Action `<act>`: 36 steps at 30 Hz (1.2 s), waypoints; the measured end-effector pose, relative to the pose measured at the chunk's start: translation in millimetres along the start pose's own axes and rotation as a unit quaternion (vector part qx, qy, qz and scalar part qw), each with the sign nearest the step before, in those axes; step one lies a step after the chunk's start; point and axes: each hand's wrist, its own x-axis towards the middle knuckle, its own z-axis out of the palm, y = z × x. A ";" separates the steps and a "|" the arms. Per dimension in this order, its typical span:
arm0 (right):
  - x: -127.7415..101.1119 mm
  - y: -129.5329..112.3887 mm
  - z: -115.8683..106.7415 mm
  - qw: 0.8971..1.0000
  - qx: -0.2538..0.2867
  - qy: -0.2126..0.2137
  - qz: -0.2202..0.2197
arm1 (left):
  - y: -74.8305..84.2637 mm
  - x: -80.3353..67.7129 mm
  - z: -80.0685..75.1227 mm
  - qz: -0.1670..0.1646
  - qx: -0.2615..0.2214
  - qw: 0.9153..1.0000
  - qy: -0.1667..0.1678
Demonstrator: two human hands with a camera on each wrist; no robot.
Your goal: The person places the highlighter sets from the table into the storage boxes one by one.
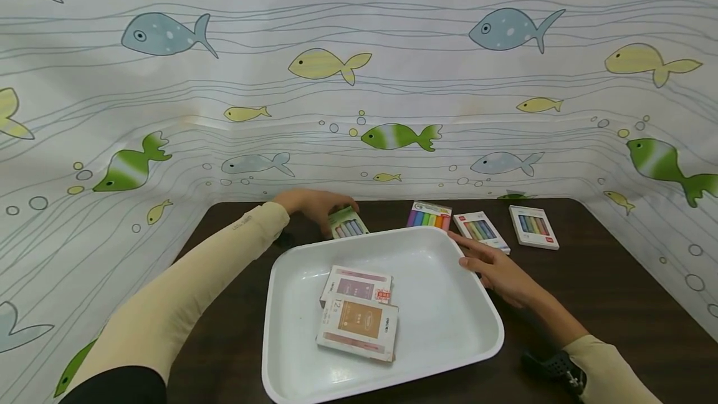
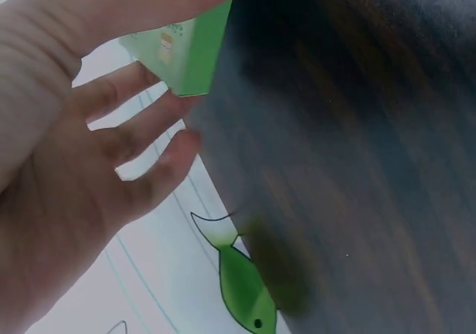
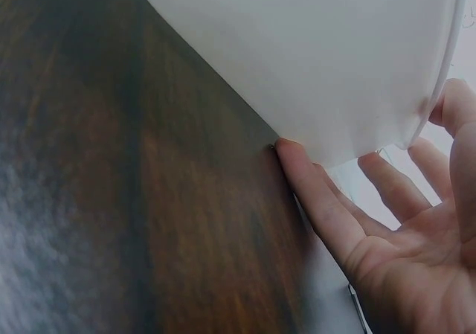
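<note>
Glossy white plastic tray (image 1: 440,304), rounded corners; two flat cardboard boxes (image 1: 359,324) overlap inside. Dark wood-grain table (image 1: 227,335). Right hand (image 1: 499,272) grips tray rim near far-right corner, thumb and fingers bent around. Beyond tray, left hand (image 1: 314,207) pinches green box (image 1: 347,224), thumb opposite fingers. Fish-print sheet (image 1: 336,101) behind.

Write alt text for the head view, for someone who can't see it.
The left hand grips a green box beyond a white tray, while the right hand holds the tray's far right corner. Two pale boxes overlap inside; three more boxes sit on the dark table before a fish-patterned backdrop.
</note>
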 end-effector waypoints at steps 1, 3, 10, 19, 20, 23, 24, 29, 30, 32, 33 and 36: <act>0.2 -0.1 -0.1 1.000 0.002 -0.002 -0.001 | 0.0 -1.9 -0.3 0.004 -0.012 1.000 0.002; 0.4 -0.3 -0.2 1.000 0.006 -0.006 -0.005 | 0.3 -5.1 -1.2 0.010 -0.029 0.999 0.010; 0.3 -1.5 1.1 1.000 0.010 -0.017 -0.012 | 3.7 -9.8 -2.8 0.002 -0.179 0.984 0.009; 0.5 -0.9 0.9 1.000 0.003 -0.003 -0.001 | 9.7 -12.5 -6.4 0.001 -0.236 0.972 0.013; 0.4 -0.8 0.7 1.000 0.001 -0.003 -0.002 | 10.2 -13.1 -6.2 0.001 -0.239 0.971 0.012; 0.6 0.6 0.9 1.000 0.001 -0.002 -0.002 | 9.5 -15.5 -4.4 0.000 -0.252 0.968 0.017; 0.6 1.2 0.9 1.000 0.000 -0.002 -0.001 | 9.7 -16.8 -4.3 -0.001 -0.257 0.966 0.019; 0.2 1.7 0.2 1.000 0.003 -0.006 -0.001 | 15.3 -23.9 -9.2 0.000 -0.275 0.961 0.040; 0.1 1.5 -0.1 1.000 0.004 -0.007 -0.001 | 16.9 -25.3 -11.3 0.002 -0.278 0.959 0.048; 0.2 0.7 -0.2 1.000 0.005 -0.009 -0.002 | 18.6 -27.7 -15.3 0.006 -0.279 0.957 0.075; 0.3 0.4 -0.2 1.000 0.005 -0.008 -0.001 | 19.1 -28.5 -17.1 0.010 -0.279 0.956 0.091; 0.4 -0.7 -0.1 1.000 0.003 -0.002 0.002 | 19.9 -31.2 -20.9 0.023 -0.279 0.949 0.143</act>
